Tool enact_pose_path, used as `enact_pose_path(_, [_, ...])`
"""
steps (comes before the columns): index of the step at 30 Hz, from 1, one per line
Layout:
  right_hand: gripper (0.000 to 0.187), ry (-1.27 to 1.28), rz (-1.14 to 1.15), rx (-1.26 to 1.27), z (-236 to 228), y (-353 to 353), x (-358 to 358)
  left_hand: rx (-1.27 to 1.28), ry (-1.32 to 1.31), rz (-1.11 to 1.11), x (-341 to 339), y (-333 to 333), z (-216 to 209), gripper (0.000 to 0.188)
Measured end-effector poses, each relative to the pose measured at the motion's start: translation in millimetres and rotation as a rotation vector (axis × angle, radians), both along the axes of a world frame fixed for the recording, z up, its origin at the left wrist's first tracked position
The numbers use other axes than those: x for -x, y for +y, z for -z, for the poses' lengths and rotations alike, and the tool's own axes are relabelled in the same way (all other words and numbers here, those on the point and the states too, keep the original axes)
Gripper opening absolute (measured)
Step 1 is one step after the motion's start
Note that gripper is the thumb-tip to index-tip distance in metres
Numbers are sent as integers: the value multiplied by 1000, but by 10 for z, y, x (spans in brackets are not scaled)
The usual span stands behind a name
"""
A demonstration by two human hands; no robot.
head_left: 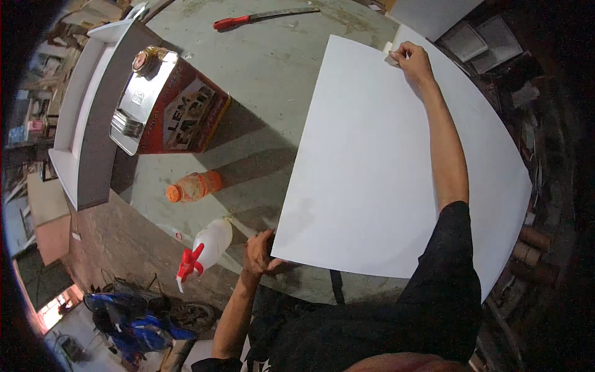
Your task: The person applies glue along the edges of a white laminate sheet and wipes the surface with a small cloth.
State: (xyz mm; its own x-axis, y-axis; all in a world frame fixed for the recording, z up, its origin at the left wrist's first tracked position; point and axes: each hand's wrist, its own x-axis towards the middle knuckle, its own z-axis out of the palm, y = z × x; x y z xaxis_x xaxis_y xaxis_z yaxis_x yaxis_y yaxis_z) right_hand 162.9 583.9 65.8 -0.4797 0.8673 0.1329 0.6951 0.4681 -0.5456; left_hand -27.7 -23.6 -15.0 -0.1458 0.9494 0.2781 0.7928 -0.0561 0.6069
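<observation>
One white sheet [365,155] fills centre-right. My right hand [414,62] is pinched closed at its upper edge, on what I cannot tell; my left hand [258,253] touches its lower-left corner, grip unclear. A spray bottle [214,240] stands lower left.

Free tabletop [279,68] between tall tin [164,105] and white sheet [365,161]

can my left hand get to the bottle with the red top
Probably yes: your left hand, at the near left corner of the white sheet, is close to the red-topped white bottle, with nothing visible between them.
</observation>
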Motion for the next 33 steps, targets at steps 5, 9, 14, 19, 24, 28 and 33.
enact_pose_path(5, [19, 36, -16, -77, 41, 83, 216, 48, -67, -2, -10, 99, -23, 70])
enact_pose_path(9, [20, 223, 58, -166, 145, 80, -174, 56, -7, -16, -17, 5, 78, 67])
enact_pose_path(14, [18, 294, 138, -3, -156, -94, -132, 21, 28, -21, -43, 70, -26, 77])
enact_pose_path(19, [20, 20, -136, -160, -180, -250, -18, 46, -3, -25, -63, 43, 33, 79])
enact_pose_path(24, [18, -31, -107, -38, -249, -176, -122, -23, 138, -6, -30, -10, 84, 78])
enact_pose_path(28, [18, 179, -84, 38, 9, -37, 273, 63, 57, -2, -34, 26, 81, 75])
enact_pose_path(33, [16, 88, -204, 49, 12, 118, 208, 69, 18, -70, -74, -71, 15, 78])
